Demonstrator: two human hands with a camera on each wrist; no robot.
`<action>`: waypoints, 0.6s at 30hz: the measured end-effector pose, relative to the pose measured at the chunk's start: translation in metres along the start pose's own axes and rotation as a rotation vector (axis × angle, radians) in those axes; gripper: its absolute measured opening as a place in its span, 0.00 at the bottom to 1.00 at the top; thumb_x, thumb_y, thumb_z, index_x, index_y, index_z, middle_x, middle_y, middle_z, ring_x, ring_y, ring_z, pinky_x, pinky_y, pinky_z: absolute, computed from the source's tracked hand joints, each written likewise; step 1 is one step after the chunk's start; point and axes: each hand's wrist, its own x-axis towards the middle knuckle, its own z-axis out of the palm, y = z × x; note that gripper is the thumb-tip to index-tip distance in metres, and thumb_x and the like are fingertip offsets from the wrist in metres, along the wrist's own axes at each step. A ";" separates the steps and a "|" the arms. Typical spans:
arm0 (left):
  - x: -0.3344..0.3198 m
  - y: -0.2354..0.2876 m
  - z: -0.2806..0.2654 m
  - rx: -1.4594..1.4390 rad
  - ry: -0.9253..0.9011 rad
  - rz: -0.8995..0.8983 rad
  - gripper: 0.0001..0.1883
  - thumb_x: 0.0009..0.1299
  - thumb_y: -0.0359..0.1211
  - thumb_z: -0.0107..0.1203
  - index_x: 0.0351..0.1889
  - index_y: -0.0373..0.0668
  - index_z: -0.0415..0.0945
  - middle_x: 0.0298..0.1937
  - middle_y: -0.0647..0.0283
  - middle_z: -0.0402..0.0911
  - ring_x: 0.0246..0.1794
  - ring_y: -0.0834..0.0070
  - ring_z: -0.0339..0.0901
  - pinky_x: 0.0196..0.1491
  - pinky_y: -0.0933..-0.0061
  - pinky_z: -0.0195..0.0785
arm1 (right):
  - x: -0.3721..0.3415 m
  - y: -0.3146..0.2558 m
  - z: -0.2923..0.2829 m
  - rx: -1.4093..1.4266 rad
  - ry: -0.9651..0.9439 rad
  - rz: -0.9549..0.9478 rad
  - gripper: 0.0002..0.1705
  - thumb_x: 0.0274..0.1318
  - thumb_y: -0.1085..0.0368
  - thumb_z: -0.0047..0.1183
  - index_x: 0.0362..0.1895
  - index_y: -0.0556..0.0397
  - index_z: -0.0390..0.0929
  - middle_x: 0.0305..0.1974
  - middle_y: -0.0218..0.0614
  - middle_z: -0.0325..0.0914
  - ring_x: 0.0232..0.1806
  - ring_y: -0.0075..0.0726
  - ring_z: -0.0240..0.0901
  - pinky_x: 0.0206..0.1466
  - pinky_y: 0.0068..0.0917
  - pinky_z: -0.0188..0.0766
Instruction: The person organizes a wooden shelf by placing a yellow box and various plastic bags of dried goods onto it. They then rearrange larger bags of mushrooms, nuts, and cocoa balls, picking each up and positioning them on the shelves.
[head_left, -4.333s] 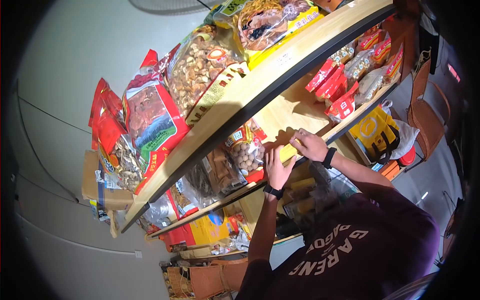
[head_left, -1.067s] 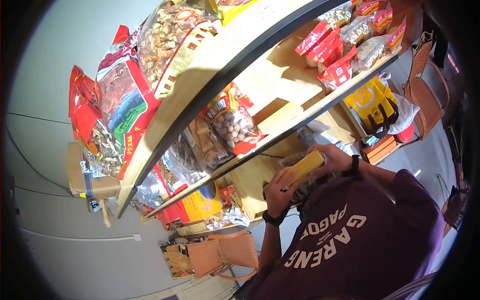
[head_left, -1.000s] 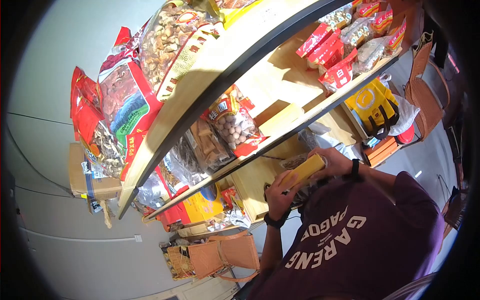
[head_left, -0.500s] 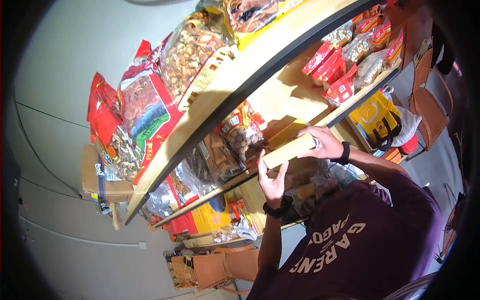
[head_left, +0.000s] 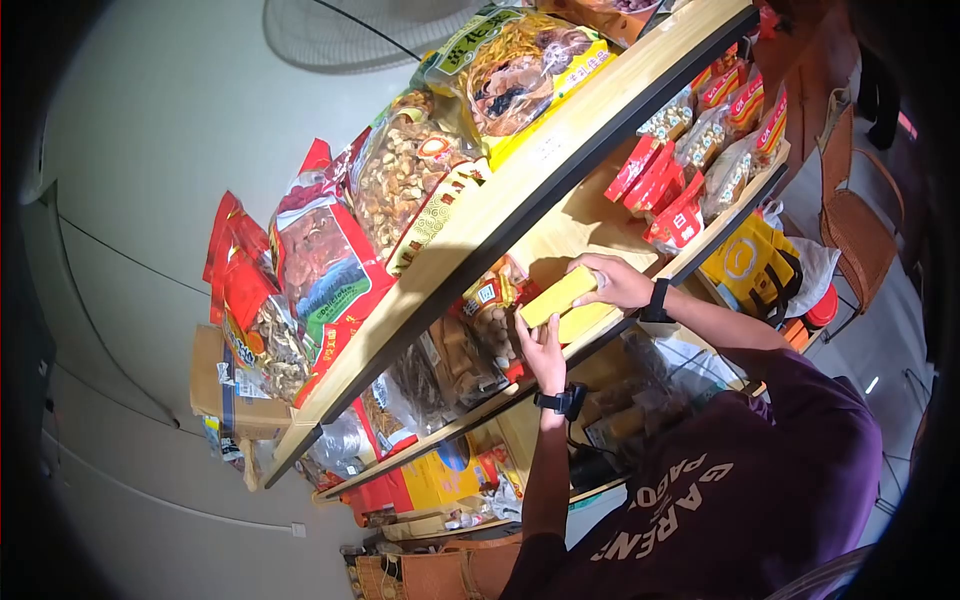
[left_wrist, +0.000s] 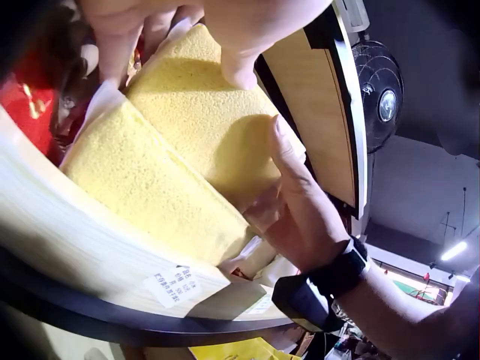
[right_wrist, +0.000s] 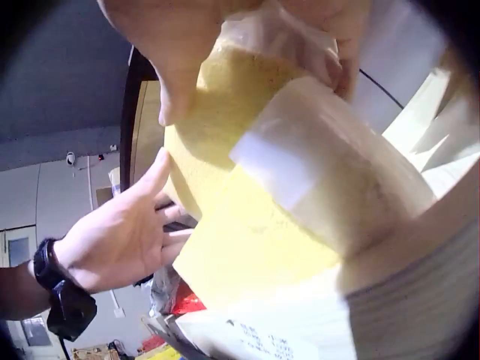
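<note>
A yellow grain brick in clear plastic wrap (head_left: 560, 296) is held between both hands at the middle shelf. My right hand (head_left: 618, 283) grips its right end, thumb on the near face in the right wrist view. At the opposite end my left hand (head_left: 543, 358) has its thumb against the edge and its fingers round the other side. A second yellow brick (left_wrist: 150, 187) lies on the shelf board just in front of the held one, overlapping it in the wrist views. White wrap shows at the bricks' ends. Both wrists wear black bands.
Left of the bricks stands a bag of round dried fruit (head_left: 495, 325). Red and clear bags (head_left: 675, 215) stand to the right. The upper shelf's edge (head_left: 520, 195) arches above the hands, loaded with large bags. A price label (left_wrist: 176, 286) sits on the shelf's front.
The brick was in front of my chest about a second ago. It has since moved up and forward onto the shelf beside the second brick. The head view has tilted.
</note>
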 end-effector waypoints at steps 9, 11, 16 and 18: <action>0.003 -0.017 0.001 0.191 0.086 0.077 0.34 0.74 0.29 0.60 0.73 0.29 0.55 0.58 0.48 0.78 0.56 0.68 0.79 0.59 0.68 0.72 | 0.013 0.015 -0.001 0.153 -0.075 0.056 0.30 0.49 0.58 0.75 0.53 0.53 0.75 0.44 0.37 0.81 0.46 0.33 0.77 0.51 0.31 0.72; 0.001 -0.018 0.002 0.172 0.068 0.034 0.33 0.74 0.29 0.61 0.72 0.29 0.56 0.58 0.49 0.78 0.56 0.67 0.79 0.59 0.68 0.72 | 0.007 0.023 0.000 0.233 -0.101 0.124 0.29 0.49 0.59 0.75 0.53 0.53 0.75 0.45 0.36 0.80 0.47 0.31 0.76 0.53 0.30 0.72; -0.001 -0.038 0.001 0.276 0.085 0.066 0.30 0.72 0.35 0.64 0.66 0.30 0.66 0.55 0.48 0.80 0.55 0.62 0.79 0.59 0.63 0.70 | -0.009 0.039 0.004 0.209 -0.062 0.134 0.29 0.50 0.60 0.75 0.53 0.53 0.75 0.46 0.33 0.78 0.51 0.27 0.72 0.57 0.29 0.68; -0.002 -0.038 0.000 0.328 0.044 0.050 0.30 0.71 0.37 0.65 0.66 0.30 0.67 0.54 0.48 0.82 0.54 0.61 0.80 0.58 0.62 0.71 | -0.011 0.042 0.005 0.218 -0.059 0.181 0.28 0.51 0.59 0.75 0.53 0.52 0.75 0.45 0.33 0.78 0.51 0.27 0.71 0.56 0.28 0.68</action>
